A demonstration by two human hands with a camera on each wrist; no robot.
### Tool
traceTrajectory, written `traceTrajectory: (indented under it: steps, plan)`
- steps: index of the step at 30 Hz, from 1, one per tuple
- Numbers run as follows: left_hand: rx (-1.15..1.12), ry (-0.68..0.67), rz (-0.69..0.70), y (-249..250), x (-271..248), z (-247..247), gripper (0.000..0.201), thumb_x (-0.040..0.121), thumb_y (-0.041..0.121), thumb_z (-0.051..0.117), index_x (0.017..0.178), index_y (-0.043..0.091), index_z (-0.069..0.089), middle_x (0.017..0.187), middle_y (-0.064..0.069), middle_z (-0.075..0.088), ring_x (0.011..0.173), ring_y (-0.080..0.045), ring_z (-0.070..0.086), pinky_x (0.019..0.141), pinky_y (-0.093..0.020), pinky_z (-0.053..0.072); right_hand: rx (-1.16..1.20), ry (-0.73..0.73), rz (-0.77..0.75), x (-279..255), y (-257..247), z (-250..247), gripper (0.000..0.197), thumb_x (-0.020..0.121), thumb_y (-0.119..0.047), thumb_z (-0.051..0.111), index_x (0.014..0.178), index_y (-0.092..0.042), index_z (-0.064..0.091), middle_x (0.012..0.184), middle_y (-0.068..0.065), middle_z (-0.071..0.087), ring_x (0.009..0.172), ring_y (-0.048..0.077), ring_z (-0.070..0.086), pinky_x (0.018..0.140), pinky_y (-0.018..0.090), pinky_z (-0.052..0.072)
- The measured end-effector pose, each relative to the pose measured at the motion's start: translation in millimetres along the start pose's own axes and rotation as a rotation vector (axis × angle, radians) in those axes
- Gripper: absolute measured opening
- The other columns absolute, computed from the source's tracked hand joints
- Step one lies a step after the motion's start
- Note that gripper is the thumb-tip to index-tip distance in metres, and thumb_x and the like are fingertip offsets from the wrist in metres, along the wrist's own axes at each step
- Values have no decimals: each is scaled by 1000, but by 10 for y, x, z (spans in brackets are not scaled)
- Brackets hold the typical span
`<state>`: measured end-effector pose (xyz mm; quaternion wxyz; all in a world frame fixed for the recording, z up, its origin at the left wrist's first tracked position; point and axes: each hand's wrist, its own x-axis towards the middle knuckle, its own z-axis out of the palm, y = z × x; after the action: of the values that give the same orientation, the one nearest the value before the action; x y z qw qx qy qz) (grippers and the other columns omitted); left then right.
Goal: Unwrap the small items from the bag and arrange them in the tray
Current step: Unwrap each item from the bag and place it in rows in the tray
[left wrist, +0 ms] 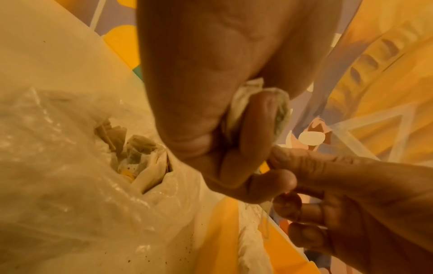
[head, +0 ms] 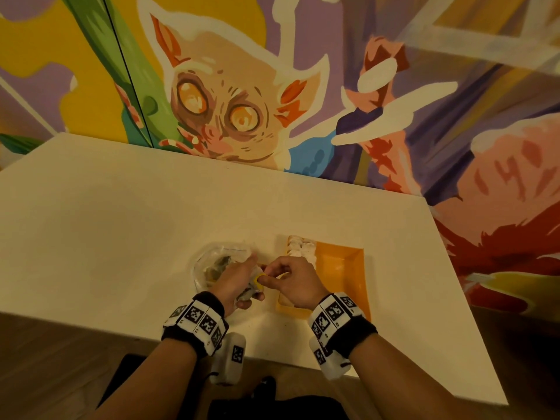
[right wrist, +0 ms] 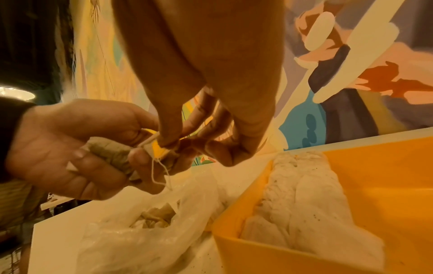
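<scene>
My left hand [head: 246, 283] grips a small tea bag [right wrist: 110, 150] above the table, between the clear plastic bag [head: 212, 262] and the orange tray [head: 342, 268]. My right hand [head: 267, 276] pinches the tea bag's yellow tag [right wrist: 158, 148], and a thin white string [right wrist: 161, 172] dangles in a loop below it. In the left wrist view the tea bag [left wrist: 241, 101] is squeezed in the left hand's curled fingers. More crumpled tea bags [left wrist: 138, 148] lie inside the open plastic bag [left wrist: 70, 166]. A row of pale tea bags [right wrist: 302, 194] lies along the tray's left side.
The white table [head: 121, 222] stands against a painted mural wall [head: 230, 101]. The right part of the tray [right wrist: 379, 181] holds nothing. The table's near edge runs just under my wrists, with dark clothing and floor below.
</scene>
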<state>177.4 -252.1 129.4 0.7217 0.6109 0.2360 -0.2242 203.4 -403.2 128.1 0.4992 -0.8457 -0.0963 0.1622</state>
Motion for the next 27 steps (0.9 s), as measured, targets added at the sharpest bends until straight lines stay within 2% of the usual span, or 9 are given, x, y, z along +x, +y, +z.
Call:
traceTrajectory:
  steps: [2,6,10,13,15,17,20,24,27]
  plan:
    - [3,4,13,-12,-3,2,47,99,50,42,110,7,60,62,-5,61,56,-20,57,37,-16,22,51,0,3,-7,-14,-10,10,80,-18,79,80,-18,69,79,0,70,71,6,66,70,24,55]
    - [-10,28,47,-43,10,-26,41,97,47,50,100,8,59,69,-7,60,52,-16,52,38,-17,23,147,37,34,-20,-40,-49,6,88,-13,70,84,-15,65,79,2,65,61,11,67,53,20,51]
    - [-55,12,111,-37,-16,-30,35,92,43,61,103,10,65,78,-5,58,52,-14,47,38,-16,21,368,58,143,-28,-69,-55,5,92,-8,63,93,-4,60,82,15,67,59,21,68,55,29,56]
    - [-14,-30,188,-39,-70,-27,24,90,32,67,100,10,68,82,-4,64,54,-12,43,39,-16,19,431,82,177,-16,-84,-76,6,93,-6,61,96,-1,59,78,14,66,57,20,65,54,29,56]
    - [36,-41,223,-48,-92,-26,17,91,22,67,98,6,67,85,-7,69,53,-11,42,41,-17,19,449,85,190,-8,-78,-82,6,94,-5,60,97,-1,58,76,14,65,56,20,63,54,29,56]
    - [59,-24,241,-61,-73,-32,24,92,19,65,99,-4,63,83,-7,68,52,-11,42,42,-18,19,469,84,194,-17,-76,-77,7,93,-4,60,98,0,57,73,14,64,55,18,62,54,27,55]
    - [71,18,238,-63,-63,-33,38,93,30,64,99,-7,63,79,-5,63,51,-10,42,41,-17,20,486,97,171,-43,-83,-88,6,94,-6,60,99,-4,57,72,13,62,52,15,59,52,26,53]
    - [25,31,223,-43,-74,-52,28,95,34,59,85,10,69,80,-1,67,52,-10,38,41,-16,19,369,119,53,-53,-79,-92,3,95,-14,60,96,-15,63,81,6,61,58,15,58,57,30,54]
    - [-25,55,221,-20,-66,-69,26,96,33,58,88,11,69,76,-1,64,52,-11,37,41,-16,17,250,55,-41,-83,-95,-87,7,92,-20,65,98,-21,68,89,-4,62,66,15,61,63,33,55]
